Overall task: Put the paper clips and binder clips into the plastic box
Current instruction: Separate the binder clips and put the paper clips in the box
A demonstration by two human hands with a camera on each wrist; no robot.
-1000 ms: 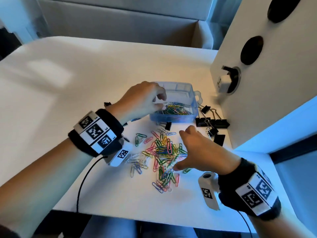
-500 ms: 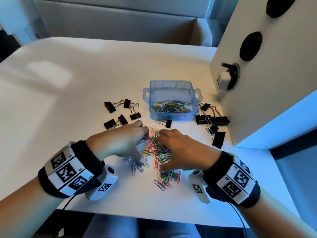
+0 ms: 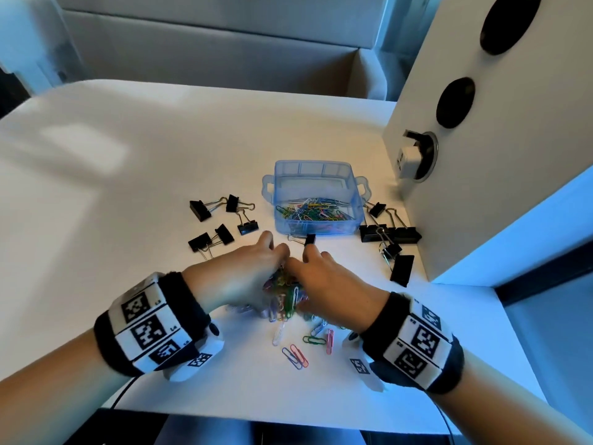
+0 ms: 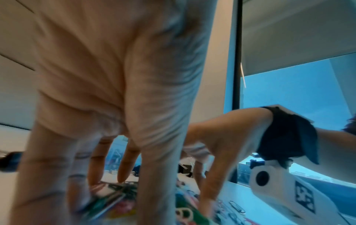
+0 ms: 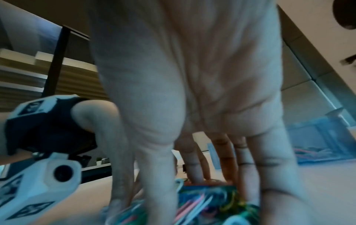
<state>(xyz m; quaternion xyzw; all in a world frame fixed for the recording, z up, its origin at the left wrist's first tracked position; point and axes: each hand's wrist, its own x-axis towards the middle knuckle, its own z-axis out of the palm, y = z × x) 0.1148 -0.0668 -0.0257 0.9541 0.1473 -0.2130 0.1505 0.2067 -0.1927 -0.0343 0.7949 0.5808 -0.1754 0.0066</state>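
Note:
A clear blue plastic box (image 3: 317,228) stands mid-table and holds a layer of coloured paper clips (image 3: 313,210). Nearer to me, a heap of coloured paper clips (image 3: 285,297) is squeezed between my left hand (image 3: 253,274) and right hand (image 3: 327,277). Both wrist views show fairly straight fingers (image 4: 123,164) (image 5: 194,159) pointing down, tips on the heap (image 4: 111,196) (image 5: 208,202). A few loose paper clips (image 3: 298,351) lie behind the hands. Black binder clips lie left of the box (image 3: 221,220), right of it (image 3: 390,234), and one (image 3: 309,239) just in front.
A white upright panel (image 3: 500,155) with round holes and a plugged white adapter (image 3: 407,159) stands along the right, close to the right binder clips. The table's near edge (image 3: 256,419) runs just behind my wrists. A seat back (image 3: 208,53) lies beyond the table.
My left hand has come back from the box to the heap. Both hands have drawn together, raking the scattered paper clips into a tight pile between them.

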